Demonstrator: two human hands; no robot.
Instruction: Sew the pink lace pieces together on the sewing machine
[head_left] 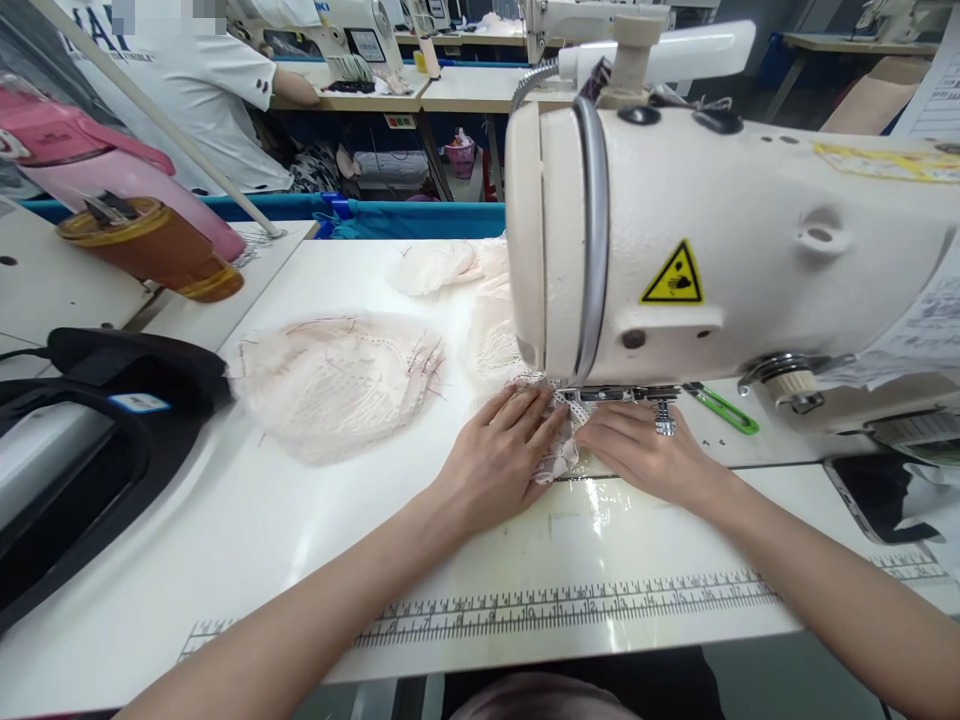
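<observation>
The left hand [501, 452] lies flat with the fingers stretched out. It presses the lace [561, 458] down on the tabletop [247, 520] and does not grip it. The right hand [643, 452] does the same from the other side, palm down, fingers relaxed and pointing to the foot [616, 395] of the machine [712, 230].

The lace lies between the two hands, near the middle of the tabletop, and its far end is under the foot. I cannot see the needle itself.

The fingertips of both hands are just beside the foot, and I think this is the main danger. If the cloth is fed and a finger goes with it, the needle could hit the finger. The lace is thin and bunched between the hands, so uneven pressure could fold it and the seam could run crooked.

A pile [337, 385] of similar pieces lies near the left hand, toward the left side of the tabletop. Green snips [722, 408] lie beside the right hand, under the machine. A loose edge or the snips could be pulled in by the right wrist.
</observation>
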